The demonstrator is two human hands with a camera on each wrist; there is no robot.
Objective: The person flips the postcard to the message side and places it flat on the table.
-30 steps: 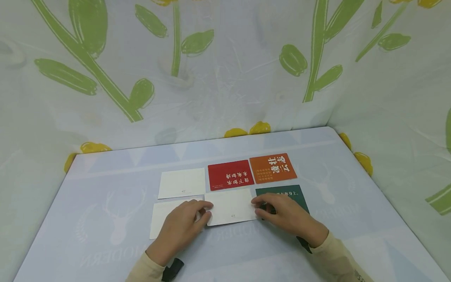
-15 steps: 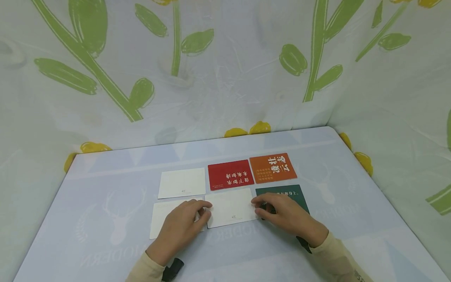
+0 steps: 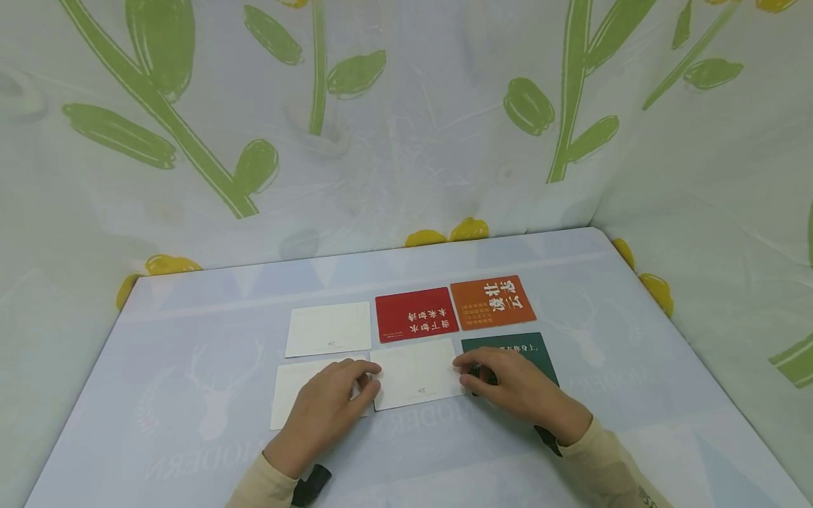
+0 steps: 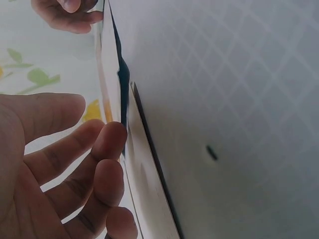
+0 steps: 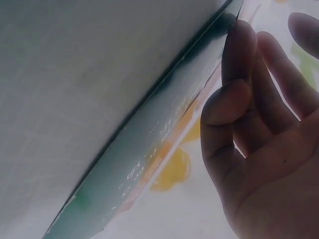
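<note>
A white card point(image 3: 416, 374) with a small print near its lower edge lies in the front row's middle. At its left edge are the fingertips of my left hand point(image 3: 333, 402), which is loosely bent over another white card point(image 3: 288, 388) and partly hides it. My right hand point(image 3: 514, 384) hovers over a dark green card point(image 3: 540, 353) with white writing, its fingertips right at the middle card's right edge. In the left wrist view, the thumb point(image 4: 55, 114) stands apart from the fingers with nothing pinched. Relaxed fingers point(image 5: 239, 55) of the right hand show beside the card edges in the right wrist view.
Behind the front row lie a white card point(image 3: 327, 330), a red card point(image 3: 416, 315) and an orange card point(image 3: 493, 303), both coloured ones with white writing. The pale patterned table point(image 3: 209, 317) meets a floral curtain point(image 3: 406, 141) at its back edge.
The middle white card has shifted slightly toward me since one second ago, mostly in the first half second. My left fingertips have drawn back slightly left; my right hand has stayed put.
</note>
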